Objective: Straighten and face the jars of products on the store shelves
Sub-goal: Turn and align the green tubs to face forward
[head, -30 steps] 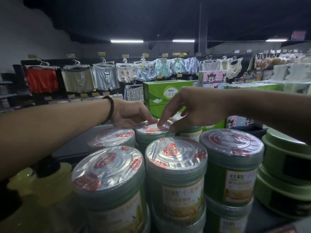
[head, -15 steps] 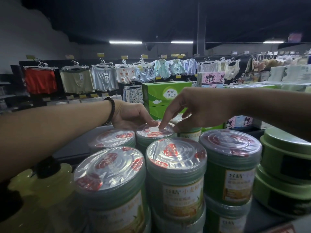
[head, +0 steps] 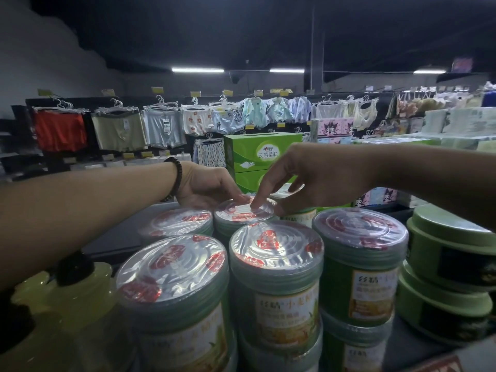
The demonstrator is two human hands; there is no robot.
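**Both hands on a back-row jar**

The left hand (head: 206, 186), a dark bead bracelet (head: 177, 178) on its wrist, curls its fingers over the far left rim of the back jar (head: 241, 214). That jar stands in the second row, just behind the front middle jar (head: 276, 264). The right hand (head: 308, 178) sets its index fingertip on the back jar's film-wrapped lid and its thumb against the right rim. Each grip is thus closed on the back jar. The front row's labels face forward. A yellow bottle (head: 67, 291) sits at the left, green tins (head: 451, 253) are stacked at the right, and a green tissue box (head: 263, 154) stands behind.
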